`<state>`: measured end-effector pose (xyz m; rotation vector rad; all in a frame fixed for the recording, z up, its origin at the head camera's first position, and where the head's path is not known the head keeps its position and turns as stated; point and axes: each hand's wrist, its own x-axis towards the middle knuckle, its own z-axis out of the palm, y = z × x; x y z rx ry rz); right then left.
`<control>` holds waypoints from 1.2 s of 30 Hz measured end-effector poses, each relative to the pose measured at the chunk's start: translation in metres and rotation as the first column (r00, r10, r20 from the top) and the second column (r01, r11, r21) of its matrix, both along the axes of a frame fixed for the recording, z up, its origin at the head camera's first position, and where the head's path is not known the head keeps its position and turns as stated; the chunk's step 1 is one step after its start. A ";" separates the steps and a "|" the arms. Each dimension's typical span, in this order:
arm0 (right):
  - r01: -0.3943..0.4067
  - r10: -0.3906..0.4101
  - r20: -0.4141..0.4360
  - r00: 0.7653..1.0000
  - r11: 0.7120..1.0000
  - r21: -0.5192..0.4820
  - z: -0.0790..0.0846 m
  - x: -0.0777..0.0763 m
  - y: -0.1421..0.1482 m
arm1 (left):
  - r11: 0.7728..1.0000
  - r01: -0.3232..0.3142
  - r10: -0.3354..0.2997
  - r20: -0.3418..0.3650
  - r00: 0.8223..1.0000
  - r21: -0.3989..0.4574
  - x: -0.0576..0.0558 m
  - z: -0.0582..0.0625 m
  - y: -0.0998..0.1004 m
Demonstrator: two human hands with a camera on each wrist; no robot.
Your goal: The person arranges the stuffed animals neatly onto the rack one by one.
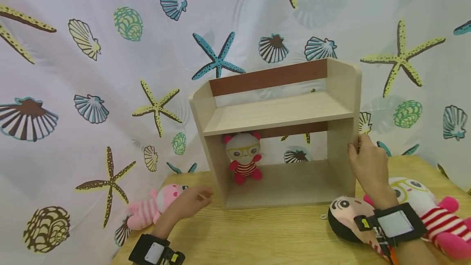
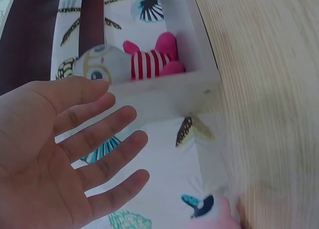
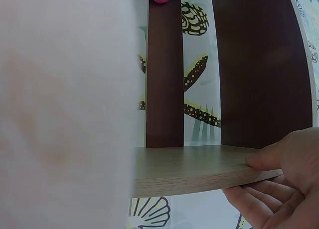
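Note:
A light wooden two-tier shelf [image 1: 279, 111] stands on the table. My right hand [image 1: 369, 167] grips its right side panel; in the right wrist view the thumb [image 3: 266, 158] lies inside the panel and the other fingers outside. My left hand [image 1: 193, 201] is beside the shelf's lower left side, holding nothing. Its fingers [image 2: 117, 154] are spread and relaxed in the left wrist view. A plush panda [image 1: 243, 154] with yellow glasses and a striped top sits in the lower compartment, against the left panel.
A pink striped plush [image 1: 147, 207] lies left of the shelf. Right of it lie a dark-haired doll [image 1: 349, 216] and a larger plush with glasses [image 1: 438, 212], partly behind my right forearm. A curtain printed with shells and starfish [image 1: 121, 64] hangs behind the wooden table [image 1: 250, 236].

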<state>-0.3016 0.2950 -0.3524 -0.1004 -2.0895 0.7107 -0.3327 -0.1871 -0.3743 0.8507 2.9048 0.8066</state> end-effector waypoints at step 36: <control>-0.014 0.014 0.017 1.000 1.000 0.000 0.001 0.001 -0.001 | 0.905 -0.421 0.417 -0.072 0.906 -0.055 -0.037 -0.003 -0.118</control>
